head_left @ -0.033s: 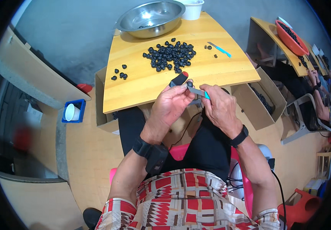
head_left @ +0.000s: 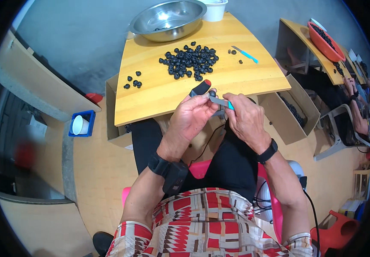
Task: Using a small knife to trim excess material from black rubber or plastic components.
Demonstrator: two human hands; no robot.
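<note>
Just past the near edge of the table, my left hand point(head_left: 188, 118) pinches a small round black part point(head_left: 212, 93) between thumb and fingers. A dark sleeve-like piece with a red end point(head_left: 201, 87) is at that hand's fingers; how it is held or worn I cannot tell. My right hand point(head_left: 247, 118) is closed around the teal handle of a small knife point(head_left: 220, 101). Its blade reaches left to the black part and my left thumb. Beyond both hands lies a pile of similar black parts point(head_left: 189, 61) on the wooden table point(head_left: 150, 100).
A steel bowl point(head_left: 185, 32) and a white tub point(head_left: 215, 12) stand at the back. A second teal-handled knife point(head_left: 248, 56) lies right, a few black parts point(head_left: 134, 80) left. Cardboard boxes point(head_left: 285, 124) flank the table. Another person's hand point(head_left: 350, 85) works at the right table.
</note>
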